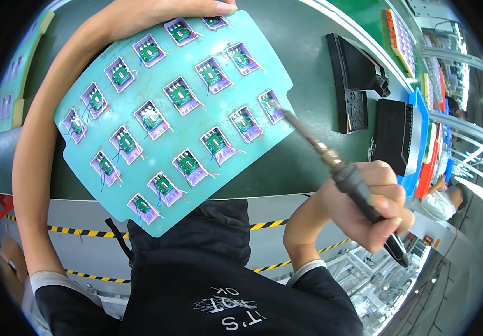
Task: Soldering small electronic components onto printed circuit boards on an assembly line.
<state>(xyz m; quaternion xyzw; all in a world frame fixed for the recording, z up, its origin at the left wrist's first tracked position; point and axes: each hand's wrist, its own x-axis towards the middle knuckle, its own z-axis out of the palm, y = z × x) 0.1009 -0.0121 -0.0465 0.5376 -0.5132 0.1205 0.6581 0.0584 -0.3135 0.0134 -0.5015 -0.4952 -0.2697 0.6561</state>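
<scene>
Free gap between board (188,127) and black stand (359,61)

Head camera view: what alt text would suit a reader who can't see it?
A person's right hand grips a tool resembling a soldering iron, its tip near the rightmost purple housing on a teal tray. The left hand is at the tray's far edge; green circuit boards sit in rows of housings.

A flat turquoise board (146,83) lies askew, carrying purple rectangular cases (226,153) with green circuit boards (214,140). A black-handled metal soldering iron (349,180) slants toward the rightmost case.
</scene>
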